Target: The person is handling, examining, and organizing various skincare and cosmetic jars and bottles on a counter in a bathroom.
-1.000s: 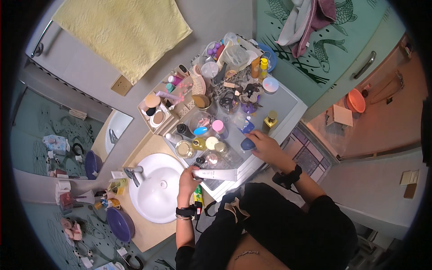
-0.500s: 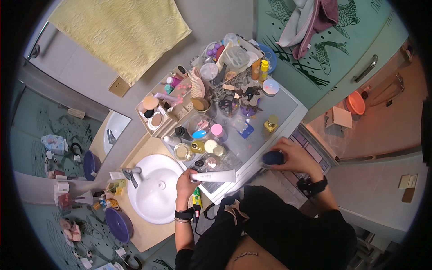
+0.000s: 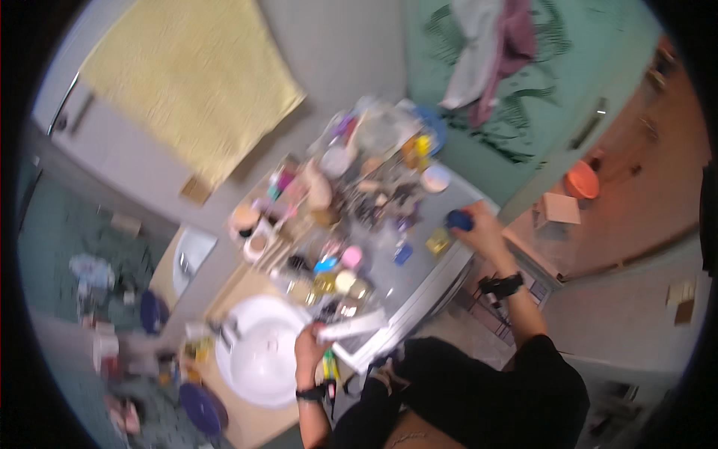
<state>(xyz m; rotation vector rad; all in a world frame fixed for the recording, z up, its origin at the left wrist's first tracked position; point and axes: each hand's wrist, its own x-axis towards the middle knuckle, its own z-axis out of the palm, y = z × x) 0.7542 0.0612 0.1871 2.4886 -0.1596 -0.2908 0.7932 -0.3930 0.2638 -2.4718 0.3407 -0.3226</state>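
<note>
My left hand is closed on one end of a white squeeze tube, held level over the near left corner of a grey-topped cabinet or appliance. In my right hand is a small dark blue rounded container, gripped above the right edge of that top. A squat yellow bottle stands just left of and below it in the picture. Nearest the tube are several bottles and jars, among them a pink-lidded jar. Motion blurs the fine details.
A white washbasin with a tap lies on the left. Behind the bottles are a beige organizer and a crowded pile of hair ties, brushes and tubs. A yellow towel hangs at the back, and a green door stands at far right.
My right hand has carried the dark blue container away from me, past the yellow bottle to its right side. My left hand still holds the white tube. The whole view has shifted and blurred.
</note>
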